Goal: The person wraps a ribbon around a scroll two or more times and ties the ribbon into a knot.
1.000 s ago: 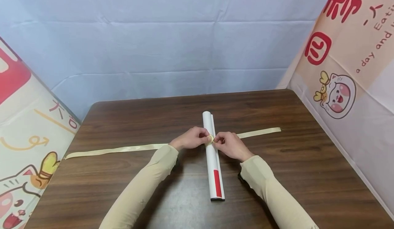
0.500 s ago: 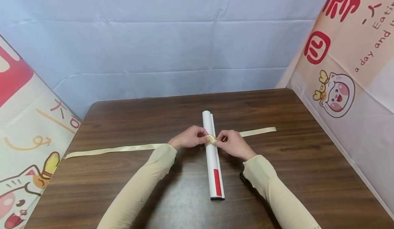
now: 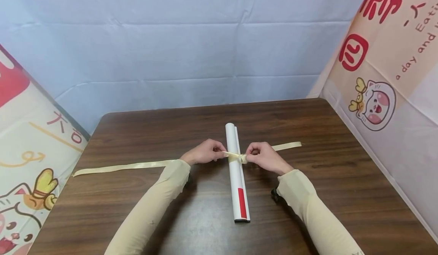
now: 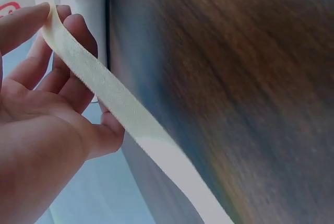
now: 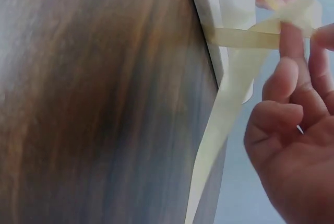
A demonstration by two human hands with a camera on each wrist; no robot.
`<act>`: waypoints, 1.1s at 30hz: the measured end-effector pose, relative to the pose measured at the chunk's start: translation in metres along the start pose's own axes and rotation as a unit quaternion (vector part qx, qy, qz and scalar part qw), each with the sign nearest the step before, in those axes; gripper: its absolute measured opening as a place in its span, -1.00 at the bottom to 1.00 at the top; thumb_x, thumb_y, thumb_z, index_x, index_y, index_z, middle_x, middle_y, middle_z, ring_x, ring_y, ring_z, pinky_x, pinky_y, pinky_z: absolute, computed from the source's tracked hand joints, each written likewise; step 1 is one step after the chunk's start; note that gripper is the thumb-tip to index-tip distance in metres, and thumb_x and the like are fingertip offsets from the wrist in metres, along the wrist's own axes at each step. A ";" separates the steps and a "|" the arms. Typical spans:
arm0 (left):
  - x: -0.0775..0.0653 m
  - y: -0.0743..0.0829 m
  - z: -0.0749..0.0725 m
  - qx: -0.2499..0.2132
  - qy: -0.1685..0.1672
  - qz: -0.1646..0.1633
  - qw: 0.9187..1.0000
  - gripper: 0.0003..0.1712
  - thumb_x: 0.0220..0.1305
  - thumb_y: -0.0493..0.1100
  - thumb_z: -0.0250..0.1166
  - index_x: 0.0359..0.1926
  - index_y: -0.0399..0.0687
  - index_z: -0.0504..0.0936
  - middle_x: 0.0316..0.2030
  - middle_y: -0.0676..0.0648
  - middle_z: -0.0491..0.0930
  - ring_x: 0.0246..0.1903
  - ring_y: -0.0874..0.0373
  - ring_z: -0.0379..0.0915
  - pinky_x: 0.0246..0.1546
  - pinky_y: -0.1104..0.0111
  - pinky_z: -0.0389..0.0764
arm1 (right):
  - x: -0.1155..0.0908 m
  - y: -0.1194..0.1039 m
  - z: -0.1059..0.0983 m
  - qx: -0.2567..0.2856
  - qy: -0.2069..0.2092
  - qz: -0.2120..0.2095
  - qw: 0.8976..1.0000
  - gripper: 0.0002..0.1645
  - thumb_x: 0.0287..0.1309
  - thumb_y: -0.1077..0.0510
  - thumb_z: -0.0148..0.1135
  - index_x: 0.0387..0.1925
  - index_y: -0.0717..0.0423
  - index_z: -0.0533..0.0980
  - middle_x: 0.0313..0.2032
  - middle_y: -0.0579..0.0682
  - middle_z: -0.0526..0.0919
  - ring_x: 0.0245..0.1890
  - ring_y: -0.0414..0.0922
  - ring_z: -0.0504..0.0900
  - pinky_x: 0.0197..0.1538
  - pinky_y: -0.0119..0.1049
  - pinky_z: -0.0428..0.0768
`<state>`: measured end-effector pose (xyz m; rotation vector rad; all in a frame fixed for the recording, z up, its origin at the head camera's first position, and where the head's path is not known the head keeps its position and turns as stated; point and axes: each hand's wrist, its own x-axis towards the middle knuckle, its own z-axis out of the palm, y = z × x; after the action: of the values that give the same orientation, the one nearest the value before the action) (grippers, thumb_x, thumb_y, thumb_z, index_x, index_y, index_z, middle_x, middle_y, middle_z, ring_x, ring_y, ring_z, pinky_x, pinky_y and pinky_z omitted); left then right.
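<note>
A white roll [image 3: 237, 179] with a red patch near its front end lies lengthwise on the table. Pale yellow ribbon [image 3: 234, 158] wraps round its middle and crosses on top. Just left of the roll, my left hand [image 3: 205, 151] pinches one part of the ribbon between thumb and fingertips; in the left wrist view that ribbon [image 4: 112, 96] runs down past the palm. My right hand [image 3: 266, 156] pinches a folded piece of ribbon on the other side. The right wrist view has a ribbon tail [image 5: 222, 112] hanging beside the right fingers [image 5: 292, 41].
One long ribbon tail [image 3: 126, 167] stretches left over the brown wooden table [image 3: 154, 133], and a shorter tail [image 3: 289, 145] lies to the right. Behind the table hangs a pale cloth [image 3: 188, 49]; printed cloths [image 3: 386, 68] stand at both sides.
Both hands have moved apart from the roll's middle, drawing the ribbon out to either side. The right tail's end has slid left. The roll has stayed in place.
</note>
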<state>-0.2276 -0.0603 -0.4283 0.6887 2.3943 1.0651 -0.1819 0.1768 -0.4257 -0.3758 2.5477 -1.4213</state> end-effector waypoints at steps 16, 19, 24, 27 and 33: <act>-0.009 -0.013 -0.011 -0.028 -0.014 -0.019 0.999 -0.80 0.24 -0.15 0.18 -0.29 -0.20 0.66 -0.55 -0.11 0.48 -0.68 0.25 0.24 -0.62 0.45 0.31 | -0.008 0.006 -0.022 0.034 -0.052 -0.027 0.998 -0.55 0.01 0.22 0.28 -0.04 0.30 0.42 -0.46 0.07 0.52 -0.53 -0.09 0.48 -0.46 -0.33 0.44; -0.012 -0.014 -0.013 -0.026 -0.011 -0.017 0.999 -0.79 0.24 -0.15 0.19 -0.30 -0.21 0.66 -0.57 -0.06 0.47 -0.67 0.25 0.24 -0.62 0.44 0.29 | -0.010 0.005 -0.030 -0.007 -0.080 -0.019 0.997 -0.53 -0.02 0.13 0.34 -0.06 0.25 0.46 -0.48 0.03 0.53 -0.54 -0.18 0.42 -0.46 -0.38 0.36; -0.016 -0.019 -0.017 -0.009 0.002 -0.011 1.000 -0.78 0.21 -0.11 0.21 -0.35 -0.19 0.66 -0.62 0.02 0.45 -0.65 0.23 0.22 -0.57 0.43 0.27 | -0.014 0.004 -0.042 -0.080 -0.143 0.017 0.986 -0.56 -0.04 0.02 0.35 -0.14 0.17 0.53 -0.56 -0.06 0.55 -0.58 -0.20 0.41 -0.47 -0.34 0.36; -0.017 -0.022 -0.018 -0.004 0.005 -0.012 1.000 -0.76 0.21 -0.09 0.21 -0.37 -0.17 0.67 -0.63 0.05 0.44 -0.65 0.24 0.21 -0.57 0.43 0.27 | -0.018 0.003 -0.048 -0.112 -0.169 0.038 0.979 -0.68 -0.06 -0.05 0.35 -0.34 0.09 0.59 -0.65 -0.13 0.49 -0.65 -0.23 0.35 -0.52 -0.36 0.32; -0.023 -0.027 -0.023 0.003 0.014 -0.023 1.000 -0.72 0.22 -0.04 0.21 -0.39 -0.17 0.66 -0.63 0.05 0.44 -0.65 0.22 0.22 -0.59 0.41 0.27 | -0.026 0.004 -0.064 -0.132 -0.198 0.047 0.970 -0.55 -0.06 -0.14 0.33 -0.69 0.11 0.43 -0.76 -0.13 0.39 -0.73 -0.27 0.22 -0.57 -0.41 0.17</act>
<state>-0.2291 -0.1024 -0.4308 0.6228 2.4256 1.0547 -0.1762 0.2388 -0.3950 -0.5142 2.3824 -0.8680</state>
